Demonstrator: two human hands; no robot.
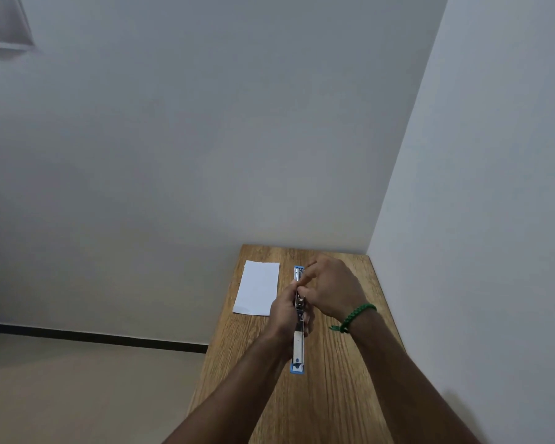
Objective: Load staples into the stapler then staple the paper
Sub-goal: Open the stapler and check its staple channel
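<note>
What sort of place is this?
Probably a plain home or office room: a wooden table in a corner of bare white walls, paper on it, a stapler in the left hand.

Single head view, wide-angle, looks forward and down along table (pixel 334 395) toward wall corner (pixel 407 123); table near, in lower half of frame.

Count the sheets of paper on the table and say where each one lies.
1. The white paper lies flat on the far left part of the wooden table, left of the stapler. Further sheets may be hidden beneath it.
</note>
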